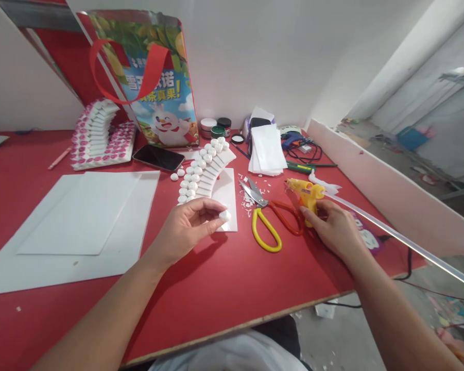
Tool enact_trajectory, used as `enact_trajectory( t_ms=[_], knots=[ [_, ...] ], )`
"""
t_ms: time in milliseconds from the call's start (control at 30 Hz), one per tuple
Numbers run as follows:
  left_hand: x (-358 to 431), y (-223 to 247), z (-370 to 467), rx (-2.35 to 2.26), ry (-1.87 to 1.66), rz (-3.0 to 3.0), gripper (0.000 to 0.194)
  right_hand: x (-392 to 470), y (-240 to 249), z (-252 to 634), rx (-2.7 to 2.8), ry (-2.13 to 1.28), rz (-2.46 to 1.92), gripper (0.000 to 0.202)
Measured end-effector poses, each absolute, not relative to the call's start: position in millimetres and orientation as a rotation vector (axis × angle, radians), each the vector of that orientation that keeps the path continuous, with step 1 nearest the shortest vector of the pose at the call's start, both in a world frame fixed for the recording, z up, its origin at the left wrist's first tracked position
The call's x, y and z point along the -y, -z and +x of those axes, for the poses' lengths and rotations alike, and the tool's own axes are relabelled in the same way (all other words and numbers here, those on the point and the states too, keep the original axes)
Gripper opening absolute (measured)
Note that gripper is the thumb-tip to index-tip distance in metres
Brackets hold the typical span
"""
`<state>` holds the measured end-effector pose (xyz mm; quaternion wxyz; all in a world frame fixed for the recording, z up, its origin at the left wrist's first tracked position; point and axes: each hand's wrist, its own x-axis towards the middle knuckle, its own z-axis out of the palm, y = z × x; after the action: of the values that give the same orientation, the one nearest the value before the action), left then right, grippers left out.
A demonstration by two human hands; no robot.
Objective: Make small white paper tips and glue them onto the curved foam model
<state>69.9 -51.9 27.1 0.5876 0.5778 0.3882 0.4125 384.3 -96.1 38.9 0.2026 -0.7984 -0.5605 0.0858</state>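
My left hand (191,224) pinches a small white rounded piece (225,216) between thumb and fingertips, above the edge of a white board (228,198). Behind that hand stands a curved white stepped model (206,178), its outer side lined with similar rounded pieces; my fingers hide its near end. In my right hand (334,224) is a yellow hot glue gun (307,193), its nozzle pointing left and a long clear glue stick (394,234) sticking out of its back. Scissors (263,203) with one yellow and one red handle lie with parted blades between my hands.
White sheets (88,216) cover the left of the red table. At the back are a phone (159,157), a pink-dotted stepped model (100,136), a printed bag (147,87), paint jars (217,132) and paper slips (268,149). A low partition (394,190) borders the right side.
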Motion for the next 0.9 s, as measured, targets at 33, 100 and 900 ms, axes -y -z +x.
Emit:
enact_trajectory(
  t_ms=[33, 100, 900],
  knots=[
    [52, -27, 70, -0.906, -0.96, 1.365, 0.018, 96, -39, 384, 1.565, -0.242, -2.232, 0.045],
    [53, -28, 70, -0.905, -0.954, 1.404, 0.016, 96, -39, 384, 1.566, -0.253, -2.242, 0.044],
    [67, -39, 65, -0.812, -0.603, 1.802, 0.033, 120, -64, 289, 2.21, -0.766, -1.243, 0.025]
  ],
)
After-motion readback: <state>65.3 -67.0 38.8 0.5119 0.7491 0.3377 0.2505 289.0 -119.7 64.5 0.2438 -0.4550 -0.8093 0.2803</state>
